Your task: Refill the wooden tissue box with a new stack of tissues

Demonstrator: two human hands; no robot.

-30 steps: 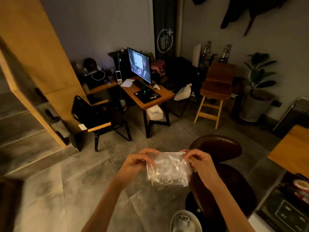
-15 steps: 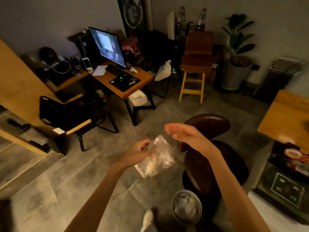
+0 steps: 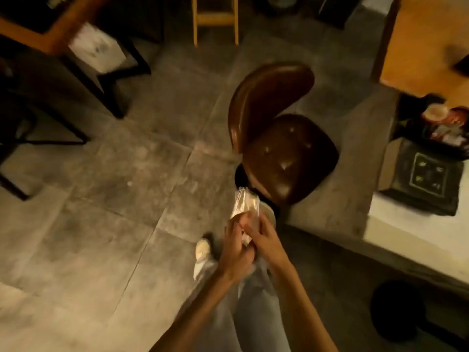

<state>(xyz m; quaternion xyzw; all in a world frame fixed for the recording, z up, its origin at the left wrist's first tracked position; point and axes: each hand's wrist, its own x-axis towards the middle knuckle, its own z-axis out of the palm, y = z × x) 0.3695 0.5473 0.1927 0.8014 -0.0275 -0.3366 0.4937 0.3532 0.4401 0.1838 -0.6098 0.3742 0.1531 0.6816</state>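
**Both hands closed around the clear plastic tissue packet above the floor**

We look steeply down at our own two hands, held together in front of our legs. Our left hand [image 3: 234, 252] and our right hand [image 3: 264, 241] are pressed against each other, fingers curled, and both grip the lower part of a crinkled clear plastic packet of pale tissues [image 3: 245, 203]. The upper end of the packet sticks up out of the hands, tilted slightly, and catches the light. The frame is blurred, so we cannot tell exactly which fingers pinch the plastic.

Below the hands we see our light grey trouser legs [image 3: 243, 301] and a pale shoe [image 3: 202, 247] on the grey tiled concrete floor [image 3: 114, 199]. Just beyond the packet stands a dark brown glossy chair with a curved backrest and a buttoned seat [image 3: 286, 153]; the packet overlaps its near edge in the view.

To the right is a pale raised ledge [image 3: 406, 237] carrying a dark box with a square printed pattern [image 3: 423, 174]. Above it lies the corner of an orange-brown wooden table [image 3: 418, 47]. At the top are the legs of a yellow wooden stool [image 3: 215, 19], and at upper left a white carton [image 3: 97, 50] sits under another wooden table [image 3: 50, 36].
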